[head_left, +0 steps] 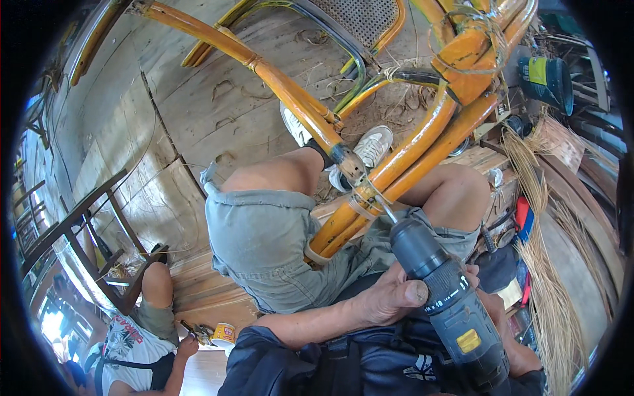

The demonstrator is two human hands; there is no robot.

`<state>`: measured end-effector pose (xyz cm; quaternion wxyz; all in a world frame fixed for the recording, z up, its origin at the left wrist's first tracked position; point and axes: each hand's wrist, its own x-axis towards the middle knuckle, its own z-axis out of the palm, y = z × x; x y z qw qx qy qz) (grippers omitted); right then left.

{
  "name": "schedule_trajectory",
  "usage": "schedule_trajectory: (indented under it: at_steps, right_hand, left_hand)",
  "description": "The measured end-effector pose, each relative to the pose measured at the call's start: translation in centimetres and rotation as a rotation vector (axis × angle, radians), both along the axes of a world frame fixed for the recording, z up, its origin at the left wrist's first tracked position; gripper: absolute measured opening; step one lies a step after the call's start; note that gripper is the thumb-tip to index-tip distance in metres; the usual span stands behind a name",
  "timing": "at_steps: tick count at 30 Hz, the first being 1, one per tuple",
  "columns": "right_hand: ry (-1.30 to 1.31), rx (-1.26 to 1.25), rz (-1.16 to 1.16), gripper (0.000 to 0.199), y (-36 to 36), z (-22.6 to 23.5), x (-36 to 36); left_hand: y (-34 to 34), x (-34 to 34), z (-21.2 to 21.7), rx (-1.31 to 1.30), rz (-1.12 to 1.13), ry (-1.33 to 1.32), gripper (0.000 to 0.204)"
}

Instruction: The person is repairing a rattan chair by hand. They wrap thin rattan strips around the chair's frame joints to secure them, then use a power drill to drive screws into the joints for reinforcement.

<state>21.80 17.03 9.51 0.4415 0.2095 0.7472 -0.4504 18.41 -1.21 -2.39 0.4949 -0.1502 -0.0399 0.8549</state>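
So there's a cordless drill (452, 310) in play here, angled over the person's lap: chunky dark grey-blue body, black front end, a numbered collar and a yellowish square patch on the casing. Its thin metal bit (390, 212) points at a joint on a rattan-style frame (413, 148). That frame's a looker: glossy orange-yellow poles, dark scorch-like marks, knobbly nodes, pale bands (364, 206) wrapped round the joint. Its near end sits between the thighs, with the rest reaching out above the wooden floor (178, 125). Can't tell if the bit's actually in the pole.

Left hand (386, 296) is wrapped round the front of the drill, thumb up on the collar. Right hand (495, 307) is tucked behind the body, mostly hidden, so I can't say how its fingers sit.

Containers: a dark teal bucket (558, 86) with a yellow label is over by the far right edge of the floor, insides not visible. A small yellow tub (224, 333) with a pale rim is near the planks' near-left edge, next to a co-worker's hand (189, 344); can't make out what's in it.
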Motion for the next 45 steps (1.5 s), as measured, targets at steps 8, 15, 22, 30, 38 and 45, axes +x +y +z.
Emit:
schedule_trajectory:
  at_steps: [8, 15, 22, 30, 38, 45]
  right_hand:
    - [-0.024, 0.073, 0.056, 0.031, -0.8, 1.1, -0.8]
    - [-0.032, 0.073, 0.077, 0.028, -0.6, 1.6, -1.0]
    - [-0.003, 0.069, 0.119, 0.027, -0.8, 1.4, -1.2]
    - [0.031, 0.095, 0.211, 0.029, -0.8, 1.6, -1.5]
    - [0.034, 0.085, 0.219, 0.040, -1.1, 1.6, -1.8]
    - [0.015, 0.089, 0.217, 0.044, -0.8, 1.3, -1.5]
  left_hand:
    - [-0.4, 0.0, 0.2, 0.049, 0.031, -0.043, 0.088]
    - [-0.7, -0.4, 0.1, 0.090, -0.025, -0.065, 0.093]
    - [-0.6, -0.7, 0.1, 0.075, -0.032, -0.023, 0.097]
    - [-0.7, -0.5, 0.2, 0.058, -0.042, -0.060, 0.097]
    - [-0.5, 0.0, -0.4, 0.126, 0.041, -0.079, 0.087]
    - [-0.5, -0.2, -0.4, 0.112, 0.047, -0.063, 0.087]
